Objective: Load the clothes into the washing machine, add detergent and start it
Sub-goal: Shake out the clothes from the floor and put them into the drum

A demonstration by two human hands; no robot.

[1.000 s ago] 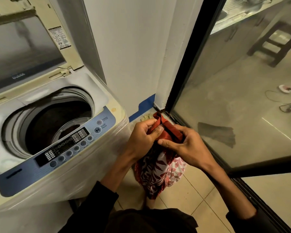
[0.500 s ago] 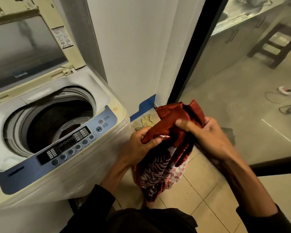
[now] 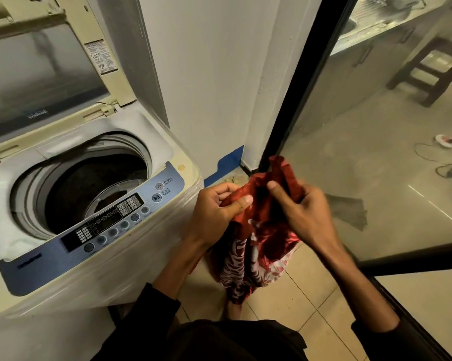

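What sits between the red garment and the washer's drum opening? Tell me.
In the head view, the washer's blue control panel and front rim lie between the red garment, held by both hands, and the drum opening.

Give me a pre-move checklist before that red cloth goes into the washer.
1. Lid of the white top-loading washing machine raised: ok.
2. Round drum opening unobstructed: ok.
3. Both hands gripping the red patterned garment, left hand and right hand: ok.
4. Garment gathered up: not ok, its lower part hangs toward the tiled floor.
5. Room left in the drum: cannot tell, interior dark.
6. Detergent within reach: cannot tell, none visible.
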